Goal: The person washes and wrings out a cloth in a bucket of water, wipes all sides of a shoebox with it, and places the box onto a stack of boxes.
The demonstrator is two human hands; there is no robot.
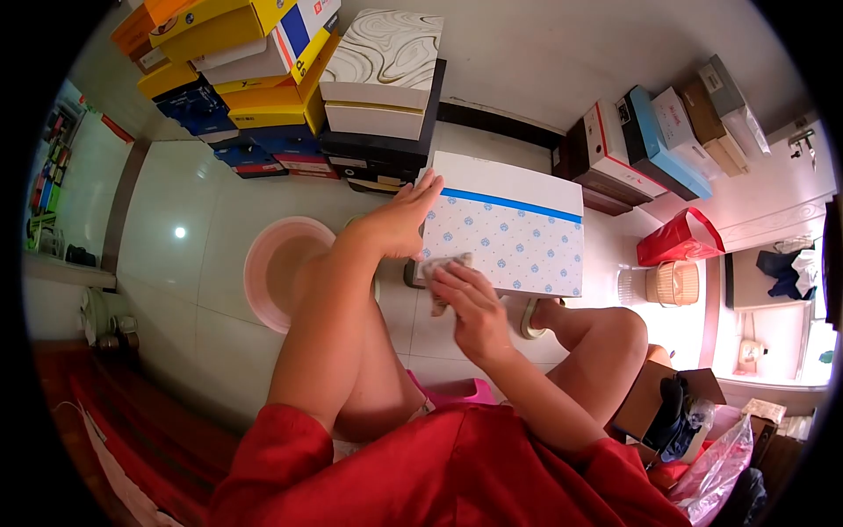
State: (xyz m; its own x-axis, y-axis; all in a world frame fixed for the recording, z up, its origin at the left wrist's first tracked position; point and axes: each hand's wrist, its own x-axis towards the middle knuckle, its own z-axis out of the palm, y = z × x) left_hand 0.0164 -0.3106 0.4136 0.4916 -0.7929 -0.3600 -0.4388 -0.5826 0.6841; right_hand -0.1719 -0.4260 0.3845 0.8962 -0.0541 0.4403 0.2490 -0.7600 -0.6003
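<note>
A white box with a blue stripe and small blue prints [505, 241] stands on the floor in front of me, between my legs. Flat against its left end lies my left hand [406, 220], fingers stretched toward the upper corner. My right hand [471, 307] is at the box's lower left corner, its fingers closed on a crumpled, greyish rag [439, 285]. The rag touches the box near its lower edge. Part of the rag is hidden under the fingers.
A pink basin of murky water [255, 285] sits left of my leg. Stacked shoe boxes [272, 114] rise behind it, and more boxes [650, 140] line the wall at right. A red bag [680, 239] and a wicker basket [673, 285] stand right. An open carton [645, 400] is at lower right.
</note>
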